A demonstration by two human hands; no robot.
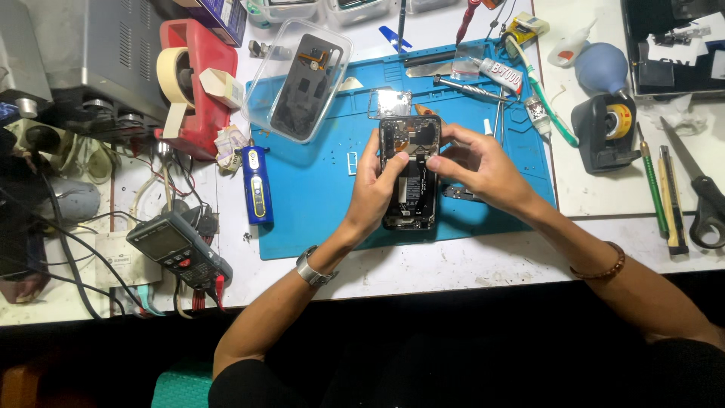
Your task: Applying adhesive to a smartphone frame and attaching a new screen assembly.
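Note:
An opened black smartphone (411, 198) with its back cover off lies upright on a blue work mat (317, 196), its battery and circuit boards exposed. My left hand (375, 187) grips the phone's left edge, thumb resting on the inside near the top. My right hand (476, 162) comes in from the right, its fingertips pinched on the upper right part of the phone's inside. Whether those fingers pinch a small part is hidden. A shiny metal plate (390, 102) lies just above the phone.
A clear plastic tray (296, 79) holds a black phone cover. A blue electric screwdriver (257, 183), a multimeter (175, 248), a red tape dispenser (195, 75), glue tubes (500, 73), a blue air blower (600, 66), a black tape dispenser (604, 130), knives and scissors (706, 200) surround the mat.

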